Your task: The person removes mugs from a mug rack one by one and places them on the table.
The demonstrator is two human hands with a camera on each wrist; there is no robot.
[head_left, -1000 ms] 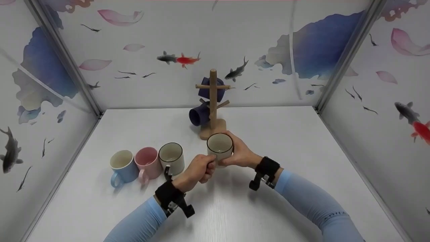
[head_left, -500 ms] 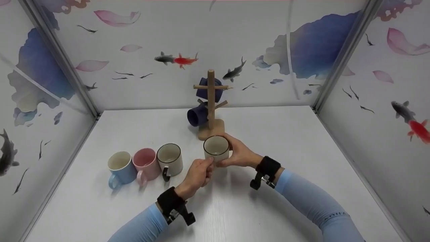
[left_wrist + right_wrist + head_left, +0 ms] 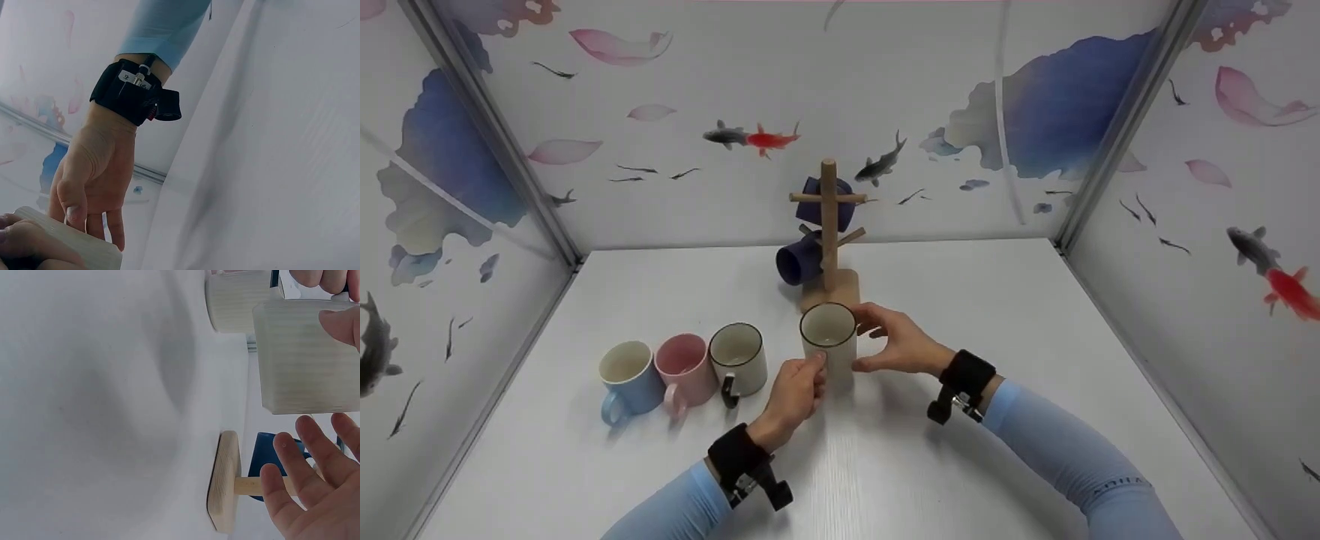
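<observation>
White counter (image 3: 990,315), walls (image 3: 675,75) printed with fish, rack (image 3: 829,225) with two navy mugs (image 3: 799,262) toward the back; blue mug (image 3: 639,386), pink mug (image 3: 695,371) and grey mug (image 3: 746,367) in a row at left. Left hand (image 3: 791,394) grips the cream mug (image 3: 838,354) by its handle, upright, raised off the counter, in front of the rack. Right hand (image 3: 906,346) loose, fingers spread just beside the cream mug, thumb contact can't tell.

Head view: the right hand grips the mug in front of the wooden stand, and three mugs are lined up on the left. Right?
Wrong hand: the head view shows the left hand gripping the mug in front of the wooden stand. Three mugs are lined up on the left.
</observation>
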